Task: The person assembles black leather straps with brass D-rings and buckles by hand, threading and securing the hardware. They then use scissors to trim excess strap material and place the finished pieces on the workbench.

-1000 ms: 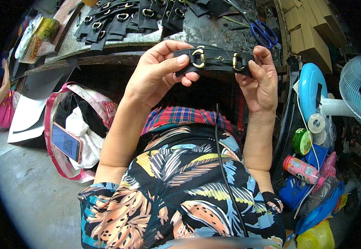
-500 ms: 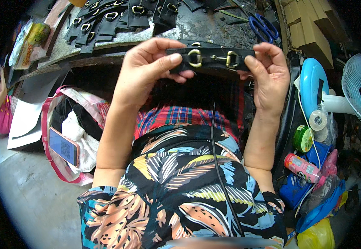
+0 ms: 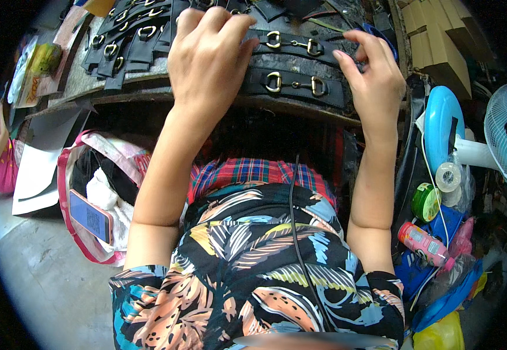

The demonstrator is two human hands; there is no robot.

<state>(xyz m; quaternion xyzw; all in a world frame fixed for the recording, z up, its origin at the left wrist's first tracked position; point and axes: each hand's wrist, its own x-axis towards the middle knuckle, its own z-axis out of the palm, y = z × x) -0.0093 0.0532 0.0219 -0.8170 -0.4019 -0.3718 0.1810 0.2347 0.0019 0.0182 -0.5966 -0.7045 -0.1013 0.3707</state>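
1. The left hand (image 3: 209, 55) lies palm down on the bench (image 3: 78, 87), fingers curled together and pressing on the left end of a black strap (image 3: 297, 86) with brass buckles.
2. The right hand (image 3: 373, 79) sits at the strap's right end, fingers slightly apart, fingertips (image 3: 342, 58) touching down between this strap and a second strap (image 3: 300, 44) just behind it — I cannot tell whether it grips either one.
3. The near strap lies flat along the bench's front edge, between the two hands; the second one runs parallel, farther back.
4. To the left on the bench, a row of more black strap pieces (image 3: 119, 49) with brass rings is laid out, overlapping.
5. Below the bench on the left, a pink-trimmed bag (image 3: 72, 175) stands open on the floor, a phone (image 3: 90, 216) resting at its rim.
6. On the right — a blue fan (image 3: 440, 128), a tape roll (image 3: 448, 176), a green tape roll (image 3: 425, 201) and a pink bottle (image 3: 425, 245), crowded together.
7. Cardboard boxes (image 3: 440, 46) are stacked at the bench's far right.
8. The person wears a leaf-print top, with plaid cloth (image 3: 253, 172) across the lap.
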